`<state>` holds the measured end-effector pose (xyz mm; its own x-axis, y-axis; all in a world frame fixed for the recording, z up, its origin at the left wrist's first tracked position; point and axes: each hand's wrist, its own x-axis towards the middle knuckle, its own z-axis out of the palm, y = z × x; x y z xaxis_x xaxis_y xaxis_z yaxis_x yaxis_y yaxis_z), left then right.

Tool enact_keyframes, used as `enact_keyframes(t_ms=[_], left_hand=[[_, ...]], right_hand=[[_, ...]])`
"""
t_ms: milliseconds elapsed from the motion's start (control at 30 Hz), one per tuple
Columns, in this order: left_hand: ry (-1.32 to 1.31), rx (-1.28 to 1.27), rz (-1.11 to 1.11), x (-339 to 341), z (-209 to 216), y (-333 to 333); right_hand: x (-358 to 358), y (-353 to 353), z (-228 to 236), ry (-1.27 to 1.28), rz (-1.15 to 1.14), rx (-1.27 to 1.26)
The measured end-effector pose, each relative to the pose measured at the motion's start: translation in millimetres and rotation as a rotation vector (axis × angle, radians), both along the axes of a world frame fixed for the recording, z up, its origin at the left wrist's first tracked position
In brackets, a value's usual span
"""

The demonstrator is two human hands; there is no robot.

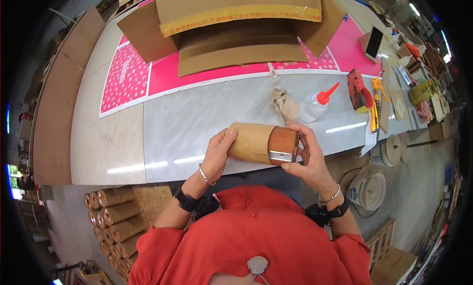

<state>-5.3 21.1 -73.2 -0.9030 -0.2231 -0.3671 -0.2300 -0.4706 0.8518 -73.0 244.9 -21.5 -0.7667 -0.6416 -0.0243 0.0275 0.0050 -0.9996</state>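
Note:
Over the table's near edge I hold a tan, wooden-looking cylinder point(250, 141) lying on its side. Its right part is a reddish-brown band point(283, 139) with a silver metal plate point(281, 156) on the side facing me. My left hand point(219, 149) is closed round the left end, thumb on top. My right hand point(309, 157) grips the right end between thumb and fingers; some fingertips are hidden behind it. Just beyond the cylinder lie a crumpled beige cloth point(285, 105) and a clear squeeze bottle point(311, 109) with a red nozzle.
An open cardboard box point(241, 46) stands at the back on a pink printed sheet point(162, 73). To the right are a red tape dispenser point(355, 88), a yellow-handled tool point(376, 107) and a propped phone point(373, 42). Stacked cylinders point(118, 213) stand lower left, white buckets point(369, 190) lower right.

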Motion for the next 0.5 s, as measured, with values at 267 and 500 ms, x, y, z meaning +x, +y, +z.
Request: enact_keyframes(t_ms=[267, 500], left_hand=[[0.203, -0.066, 0.086, 17, 5, -34], [0.143, -0.090, 0.140, 37, 0, -47]], right_hand=[[2, -37, -41, -0.115, 0.036, -0.045], [-2, -52, -58, 0.141, 0.143, 0.152]])
